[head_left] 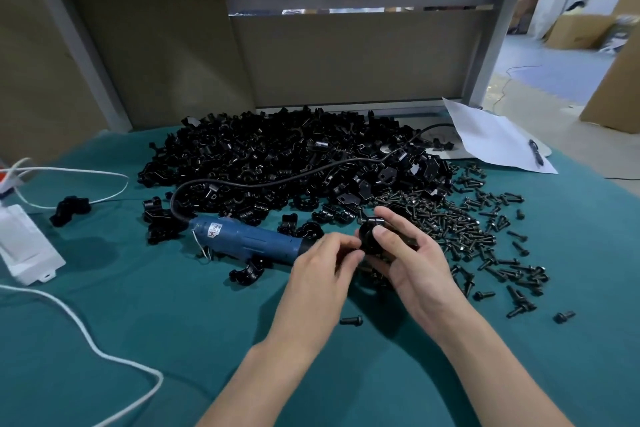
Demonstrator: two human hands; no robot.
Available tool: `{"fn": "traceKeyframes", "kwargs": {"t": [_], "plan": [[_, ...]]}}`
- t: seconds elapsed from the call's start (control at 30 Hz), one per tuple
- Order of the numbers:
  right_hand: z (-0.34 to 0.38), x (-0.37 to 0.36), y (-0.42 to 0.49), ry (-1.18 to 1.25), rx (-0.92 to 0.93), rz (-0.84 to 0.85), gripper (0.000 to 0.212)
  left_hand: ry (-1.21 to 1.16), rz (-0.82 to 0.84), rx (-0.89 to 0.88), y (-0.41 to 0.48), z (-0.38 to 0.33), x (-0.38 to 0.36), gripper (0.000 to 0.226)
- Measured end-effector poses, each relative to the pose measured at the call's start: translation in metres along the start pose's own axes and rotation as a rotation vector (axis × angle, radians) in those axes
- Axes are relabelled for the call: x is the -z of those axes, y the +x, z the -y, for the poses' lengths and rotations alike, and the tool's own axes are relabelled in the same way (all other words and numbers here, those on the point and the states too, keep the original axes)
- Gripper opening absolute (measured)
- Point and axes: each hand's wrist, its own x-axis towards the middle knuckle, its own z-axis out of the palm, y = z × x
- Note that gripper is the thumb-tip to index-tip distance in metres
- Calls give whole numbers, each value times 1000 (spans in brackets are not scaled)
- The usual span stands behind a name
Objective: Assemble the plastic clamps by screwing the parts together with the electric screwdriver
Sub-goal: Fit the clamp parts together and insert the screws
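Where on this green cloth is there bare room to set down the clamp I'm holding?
Bare cloth lies between the white cable and the left hand, and between the white box and the screwdriver. Crowded: the clamp-part pile behind, the screws right of the right hand.

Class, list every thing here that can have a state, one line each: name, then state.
left hand, pinches the clamp
right hand, grips the clamp
clamp, held between both hands
screwdriver, lying unheld on the cloth
clamp parts, loose heap
screws, loose, scattered
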Motion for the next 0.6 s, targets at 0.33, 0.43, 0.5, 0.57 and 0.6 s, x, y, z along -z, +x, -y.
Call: {"fn": "traceKeyframes", "kwargs": {"t": [0.33, 0.43, 0.5, 0.57, 0.6], "plan": [[0, -2, -4, 13, -30, 42, 44, -431, 28, 292, 6, -1, -3, 20], [1, -1, -3, 15, -18, 31, 44, -395, 34, 224, 5, 0, -3, 7], [0, -1, -2, -4, -11, 16, 42, -437, 32, 235, 7, 0, -2, 9], [-1, 0, -1, -23, -4, 9, 38, -486, 15, 270, 8, 0, -1, 15], [-1, 0, 0, -21, 0, 18, 36, -480, 12, 280, 8, 0, 0, 18]]}}
